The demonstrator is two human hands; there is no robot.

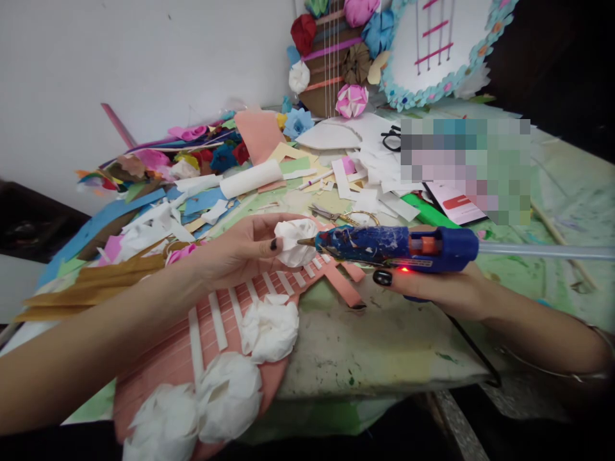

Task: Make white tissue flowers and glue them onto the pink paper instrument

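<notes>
My left hand pinches a white paper flower above the table. Pointing left, a blue glue gun is gripped in my right hand, its nozzle tip at the flower; whether they touch I cannot tell. A clear glue stick sticks out of the gun's rear, and a small red light glows below. Under my left hand lies a salmon-pink paper piece crossed by white strips and thin lines. Several white paper flowers sit along its near edge.
Scissors lie beyond the glue gun. Paper scraps, a white roll and brown crepe paper cover the table's left and back. A phone lies at right. Flower-edged decorations lean against the wall. The gun's black cord hangs over the front edge.
</notes>
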